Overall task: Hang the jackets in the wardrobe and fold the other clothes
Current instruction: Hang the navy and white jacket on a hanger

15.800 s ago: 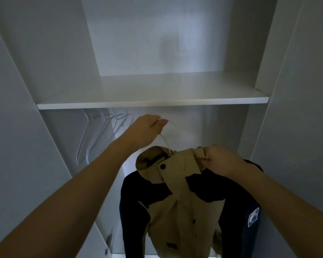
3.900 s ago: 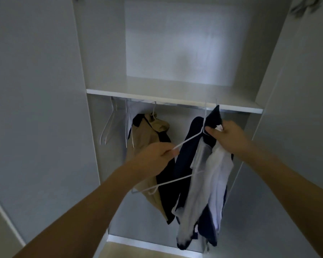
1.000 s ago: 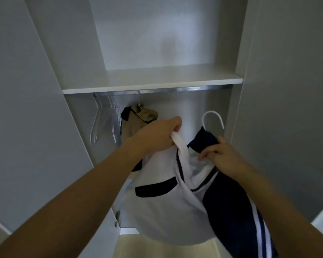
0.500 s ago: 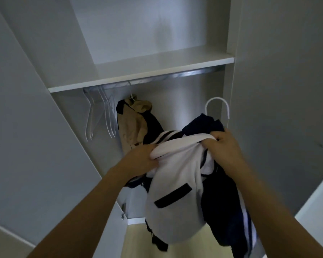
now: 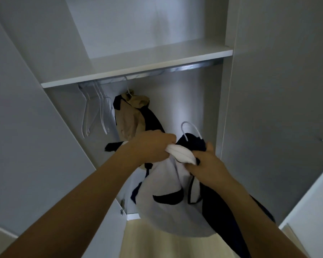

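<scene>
Head view: both hands, left (image 5: 153,146) and right (image 5: 205,162), clenched on the white-and-navy fabric jacket (image 5: 175,198) collar, 5 o'clock of the hung tan jacket (image 5: 131,116). Soft, light, floppy; best held by the white plastic hanger hook (image 5: 191,130).

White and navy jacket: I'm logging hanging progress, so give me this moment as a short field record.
held item: white and navy jacket on a white hanger
hook: free, below the rail
left hand: gripping the white collar
right hand: gripping the collar
already hung: tan and navy jacket
spare: empty hangers, left end of rail
</scene>
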